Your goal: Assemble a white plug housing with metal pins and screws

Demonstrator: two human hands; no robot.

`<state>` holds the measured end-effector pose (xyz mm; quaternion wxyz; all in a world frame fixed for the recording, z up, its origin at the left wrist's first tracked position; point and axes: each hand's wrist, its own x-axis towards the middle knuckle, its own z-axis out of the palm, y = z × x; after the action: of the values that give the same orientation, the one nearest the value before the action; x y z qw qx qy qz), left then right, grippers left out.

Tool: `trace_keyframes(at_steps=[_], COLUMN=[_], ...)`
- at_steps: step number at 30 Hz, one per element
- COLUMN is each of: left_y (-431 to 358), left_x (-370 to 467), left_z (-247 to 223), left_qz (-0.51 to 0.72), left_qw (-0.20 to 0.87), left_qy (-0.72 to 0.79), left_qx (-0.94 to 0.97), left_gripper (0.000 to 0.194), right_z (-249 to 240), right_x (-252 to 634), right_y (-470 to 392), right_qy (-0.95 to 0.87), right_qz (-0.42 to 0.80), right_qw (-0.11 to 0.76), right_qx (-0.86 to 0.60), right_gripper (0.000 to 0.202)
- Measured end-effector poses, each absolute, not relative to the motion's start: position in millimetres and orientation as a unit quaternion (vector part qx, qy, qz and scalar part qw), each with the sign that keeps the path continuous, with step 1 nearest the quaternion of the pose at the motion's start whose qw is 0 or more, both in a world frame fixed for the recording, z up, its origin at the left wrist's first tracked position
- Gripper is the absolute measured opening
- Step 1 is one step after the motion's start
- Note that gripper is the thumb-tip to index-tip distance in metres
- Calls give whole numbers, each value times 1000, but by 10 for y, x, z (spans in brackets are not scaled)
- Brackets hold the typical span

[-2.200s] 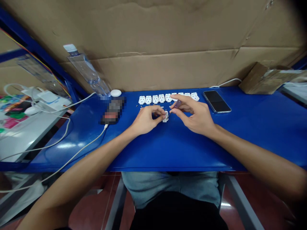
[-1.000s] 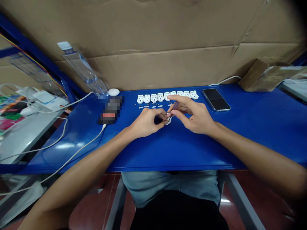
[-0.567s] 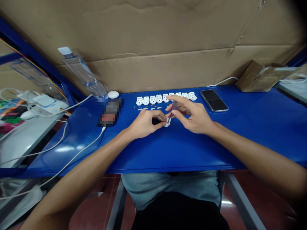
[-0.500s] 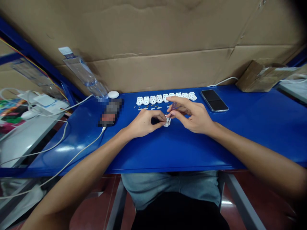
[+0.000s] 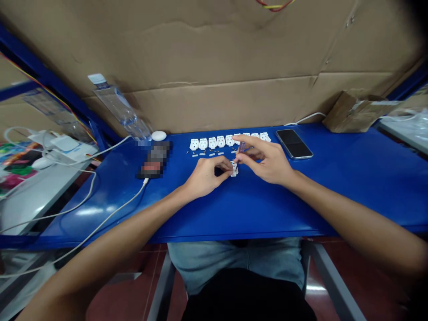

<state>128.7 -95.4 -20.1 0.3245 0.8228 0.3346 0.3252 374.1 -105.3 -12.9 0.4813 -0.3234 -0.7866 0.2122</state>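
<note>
Spanning the whole view, a cardboard sheet (image 5: 214,67) backs a blue tabletop (image 5: 334,178). A plastic bottle (image 5: 120,109) leans at the far left, and a cardboard box (image 5: 354,117) sits far right. A dark phone (image 5: 294,143) lies just beyond the right hand (image 5: 269,161), whose fingers pinch a small purple-handled screwdriver (image 5: 241,147), index finger stretched out. The left hand (image 5: 205,176) pinches a small white plug part (image 5: 233,169) against the tabletop, under the screwdriver's tip. Behind both hands runs a row of white plug parts (image 5: 214,142), with tiny screws (image 5: 207,153) scattered before them.
</note>
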Motion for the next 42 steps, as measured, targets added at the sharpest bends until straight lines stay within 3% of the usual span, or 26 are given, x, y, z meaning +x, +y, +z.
trace_keyframes(at_steps=[5,20,25,42], left_y=[-855,-880,-877,-875], left_x=[1333,1305,1316,1322], left_z=[-206,-240,-256,-254], left_qz=[309,327,337,337], left_qw=[334,333,329,318], left_qy=[333,314,308,300], left_qx=[826,827,827,834], left_gripper=[3,8,8,9], right_z=[-181,-160,-173,-174], right_x=[3782,3723,3723,3715], right_y=[-984,-1001,-1007,-1009], right_qy=[-777,-774,-780,-782], right_qz=[268,177,239,199], right_qw=[485,506,480,493], right_qx=[-298,-337,-323,-325], right_gripper=[50,45,50,47])
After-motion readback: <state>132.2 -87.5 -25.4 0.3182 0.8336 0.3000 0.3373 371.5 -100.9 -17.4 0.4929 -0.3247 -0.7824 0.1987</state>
